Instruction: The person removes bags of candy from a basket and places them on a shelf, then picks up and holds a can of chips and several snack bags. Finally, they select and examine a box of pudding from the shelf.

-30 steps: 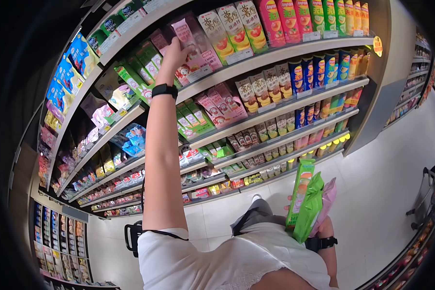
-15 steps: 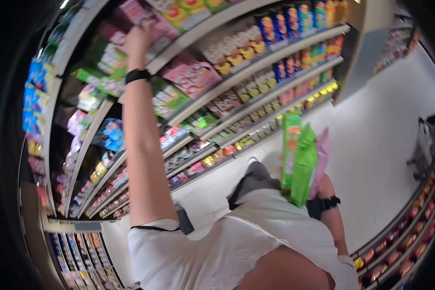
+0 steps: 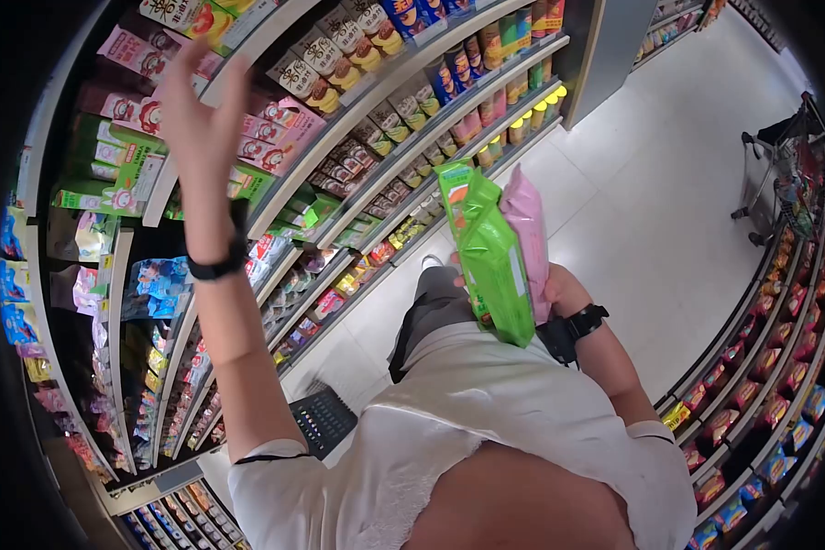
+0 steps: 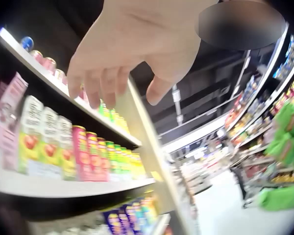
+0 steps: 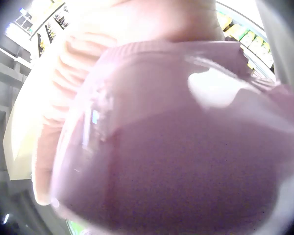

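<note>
My left hand (image 3: 203, 124) is raised in front of the shelves in the head view, fingers spread and holding nothing. In the left wrist view the same hand (image 4: 137, 49) hangs above the shelf of snack boxes, touching none. Against my body, my right hand (image 3: 566, 289) grips a green bag (image 3: 495, 252), a green box (image 3: 453, 188) and a pink bag (image 3: 525, 220). The pink bag (image 5: 176, 147) fills most of the right wrist view, with the hand (image 5: 132, 24) curled round its edge. Pink boxes (image 3: 133, 53) stand on the shelf near my left hand.
Curved shelves (image 3: 316, 188) of snacks run along the left and front. A shopping cart (image 3: 788, 174) stands on the right beside another snack shelf (image 3: 752, 367). A dark basket (image 3: 324, 420) is low behind my left arm. Pale floor tiles (image 3: 642, 220) lie between the shelves.
My left hand has drawn back from the pink boxes and its fingers are spread. The head view has turned, shifting the shelves left. My right hand keeps its packages.
</note>
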Motion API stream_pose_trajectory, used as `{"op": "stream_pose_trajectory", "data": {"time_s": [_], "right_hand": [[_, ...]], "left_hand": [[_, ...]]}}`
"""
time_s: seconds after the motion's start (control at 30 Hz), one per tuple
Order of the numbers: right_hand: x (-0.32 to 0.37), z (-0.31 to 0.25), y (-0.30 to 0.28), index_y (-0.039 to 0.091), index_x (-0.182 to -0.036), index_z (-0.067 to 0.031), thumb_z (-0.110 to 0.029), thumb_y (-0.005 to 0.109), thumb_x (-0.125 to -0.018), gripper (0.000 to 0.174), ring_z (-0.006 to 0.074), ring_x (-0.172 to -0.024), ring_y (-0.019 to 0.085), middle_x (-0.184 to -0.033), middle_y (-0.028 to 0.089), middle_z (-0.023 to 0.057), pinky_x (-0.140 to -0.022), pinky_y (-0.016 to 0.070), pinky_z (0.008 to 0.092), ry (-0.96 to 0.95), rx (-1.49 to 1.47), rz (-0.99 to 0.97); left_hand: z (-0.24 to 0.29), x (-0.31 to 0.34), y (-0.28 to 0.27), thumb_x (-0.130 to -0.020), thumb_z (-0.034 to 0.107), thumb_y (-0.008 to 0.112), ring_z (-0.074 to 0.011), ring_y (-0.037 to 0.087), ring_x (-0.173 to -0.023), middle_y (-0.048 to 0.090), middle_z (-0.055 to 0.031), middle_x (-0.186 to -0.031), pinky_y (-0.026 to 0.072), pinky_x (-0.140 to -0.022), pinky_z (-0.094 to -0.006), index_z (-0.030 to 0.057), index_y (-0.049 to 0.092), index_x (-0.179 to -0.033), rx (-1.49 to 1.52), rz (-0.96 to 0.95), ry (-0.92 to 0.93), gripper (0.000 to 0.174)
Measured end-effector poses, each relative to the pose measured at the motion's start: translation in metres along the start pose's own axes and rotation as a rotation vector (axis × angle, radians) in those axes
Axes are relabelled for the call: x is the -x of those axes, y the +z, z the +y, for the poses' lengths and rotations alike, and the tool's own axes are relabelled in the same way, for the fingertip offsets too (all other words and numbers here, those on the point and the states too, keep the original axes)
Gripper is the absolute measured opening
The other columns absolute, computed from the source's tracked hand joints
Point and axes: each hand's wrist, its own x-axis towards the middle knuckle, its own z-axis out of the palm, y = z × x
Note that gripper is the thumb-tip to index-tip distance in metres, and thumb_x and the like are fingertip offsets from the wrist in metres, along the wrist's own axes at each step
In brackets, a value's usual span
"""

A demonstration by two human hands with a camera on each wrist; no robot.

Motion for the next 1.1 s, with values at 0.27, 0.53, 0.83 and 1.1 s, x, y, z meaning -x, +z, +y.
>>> {"op": "stream_pose_trajectory", "data": {"time_s": [0.27,0.53,0.83,1.1], "right_hand": [[-0.010,-0.015,0.032,0.032,-0.151,0.0010,-0.019,0.089,-0.058,0.111,0.0172,-0.131,0.048,-0.148,0.047,0.0108,-0.110,0.0345,0.0307,0.150,0.292,-0.017],[-0.023,-0.007,0.010,0.033,-0.150,0.0025,-0.039,0.092,-0.058,0.117,0.0170,-0.134,0.045,-0.150,0.044,0.0121,-0.110,0.0358,0.0334,0.205,0.244,-0.093],[-0.045,-0.026,0.069,0.049,-0.138,0.0032,-0.034,0.095,-0.059,0.099,0.0314,-0.132,0.039,-0.142,0.042,0.0155,-0.112,0.0289,0.0398,0.027,0.879,-0.527],[-0.035,-0.023,0.065,0.025,-0.153,0.0021,-0.027,0.098,-0.053,0.127,0.0210,-0.138,0.036,-0.152,0.036,0.0135,-0.114,0.0268,0.0333,0.299,0.713,-0.327]], "left_hand": [[0.141,0.076,-0.003,-0.071,0.014,0.082,-0.0295,0.063,-0.109,0.064,-0.0118,-0.120,0.0477,-0.096,-0.0370,0.0049,0.064,-0.121,0.725,-0.958,0.082,0.054],[0.148,0.085,-0.021,-0.072,0.015,0.082,-0.0250,0.070,-0.090,0.068,-0.0137,-0.099,0.0541,-0.079,-0.0328,-0.0002,0.066,-0.108,0.897,-0.842,0.116,0.042],[0.063,0.085,0.012,-0.096,0.028,0.065,-0.0200,0.068,-0.067,0.069,-0.0108,-0.088,0.0599,-0.058,-0.0346,0.0042,0.062,-0.103,1.494,0.081,-1.004,0.025],[0.003,0.114,0.043,-0.094,0.028,0.067,-0.0248,0.073,-0.079,0.071,-0.0139,-0.100,0.0643,-0.077,-0.0458,0.0127,0.061,-0.113,1.952,0.299,-1.440,0.025]]}}
